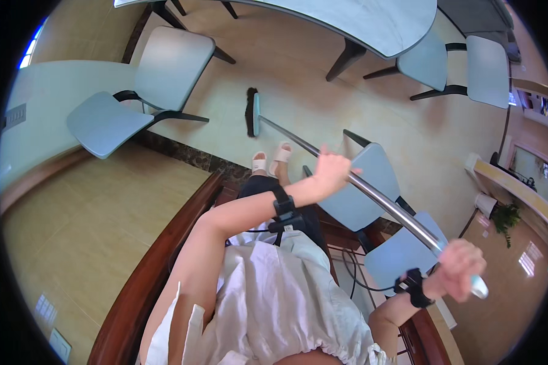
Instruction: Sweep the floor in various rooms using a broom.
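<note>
A broom with a metal handle [392, 205] slants across the view from upper left to lower right. My left hand [333, 173] wraps around the middle of the handle. Near the white top end [479, 287], my right hand [461, 269] is closed on the same handle, slightly blurred. The pale blue broom head [256, 114], with dark bristles [250, 121], rests on the tiled floor just beyond my feet in light slippers [281, 158]. Both wrists wear black straps with small devices.
A pale chair [173, 64] stands at upper left, another [422, 59] at upper right beside a marble-patterned table [347, 18]. A third chair [370, 182] sits close on my right, partly behind the handle. Polished reddish-brown wood [155, 273] runs along my left. A potted plant [504, 219] is at far right.
</note>
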A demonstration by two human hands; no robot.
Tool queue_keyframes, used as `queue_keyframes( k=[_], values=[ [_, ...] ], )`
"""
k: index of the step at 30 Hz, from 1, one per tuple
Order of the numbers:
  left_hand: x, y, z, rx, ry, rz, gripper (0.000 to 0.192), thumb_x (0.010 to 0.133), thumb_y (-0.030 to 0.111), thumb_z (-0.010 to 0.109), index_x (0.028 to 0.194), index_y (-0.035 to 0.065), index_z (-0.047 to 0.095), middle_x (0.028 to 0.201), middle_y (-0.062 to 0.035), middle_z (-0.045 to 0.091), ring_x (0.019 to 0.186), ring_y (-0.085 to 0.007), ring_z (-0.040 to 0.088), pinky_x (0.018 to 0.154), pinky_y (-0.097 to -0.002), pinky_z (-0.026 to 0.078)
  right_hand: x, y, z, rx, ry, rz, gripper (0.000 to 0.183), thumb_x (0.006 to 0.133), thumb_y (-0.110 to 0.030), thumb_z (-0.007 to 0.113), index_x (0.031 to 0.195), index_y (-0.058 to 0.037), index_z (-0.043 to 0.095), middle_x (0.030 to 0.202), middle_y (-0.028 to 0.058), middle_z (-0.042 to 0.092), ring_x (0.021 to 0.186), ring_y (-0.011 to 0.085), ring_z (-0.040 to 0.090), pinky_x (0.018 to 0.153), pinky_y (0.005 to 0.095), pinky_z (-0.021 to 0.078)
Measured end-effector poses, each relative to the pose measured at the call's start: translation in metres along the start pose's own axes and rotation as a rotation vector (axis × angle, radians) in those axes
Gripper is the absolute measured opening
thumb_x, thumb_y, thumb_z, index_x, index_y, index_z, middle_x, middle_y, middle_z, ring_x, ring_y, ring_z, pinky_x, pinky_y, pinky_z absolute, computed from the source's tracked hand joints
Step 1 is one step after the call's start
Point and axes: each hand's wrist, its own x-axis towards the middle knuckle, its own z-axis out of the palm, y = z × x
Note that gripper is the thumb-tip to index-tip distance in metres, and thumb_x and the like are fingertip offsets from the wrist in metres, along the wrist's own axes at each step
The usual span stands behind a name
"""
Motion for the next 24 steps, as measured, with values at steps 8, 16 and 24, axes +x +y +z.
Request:
queue_keyframes(
  k=[8, 16, 24],
  values=[
    [0.019, 0.004, 0.045, -0.232, 0.178, 0.029, 0.041, 0.085, 0.040, 0.051, 0.064, 0.0063, 0.064, 0.068, -0.0142, 0.059, 0.076, -0.0299, 0.060, 0.095, -0.0572, 0.030, 0.022, -0.003, 0.046, -0.037, -0.399, 0.011, 0.026, 0.065, -0.009, 0.057, 0.045, -0.0023, 0.043, 0.041, 0.0047, 0.043, 0.033, 0.0168, 0.042, 0.042, 0.0296, 0.0456],
    [0.081, 0.053, 0.040, -0.328, 0.010, 0.351, 0.022, 0.081, 0.028, 0.058, 0.070, 0.0106, 0.066, 0.073, -0.0112, 0.061, 0.081, -0.0288, 0.060, 0.096, -0.0604, 0.026, 0.001, -0.013, 0.051, -0.544, -0.286, -0.110, 0.027, 0.068, -0.015, 0.057, 0.048, -0.0043, 0.042, 0.043, 0.0033, 0.044, 0.039, 0.0178, 0.047, 0.045, 0.0308, 0.0453],
    [0.044, 0.072, -0.013, -0.297, -0.066, 0.462, 0.017, 0.060, 0.016, 0.062, 0.074, 0.0106, 0.069, 0.063, -0.0149, 0.060, 0.073, -0.0320, 0.060, 0.083, -0.0447, 0.044, -0.034, -0.083, -0.009, -0.147, 0.194, -0.429, 0.016, 0.079, -0.009, 0.053, 0.065, -0.0029, 0.048, 0.053, 0.0104, 0.052, 0.044, 0.0204, 0.052, 0.041, 0.0303, 0.0447]
  ],
)
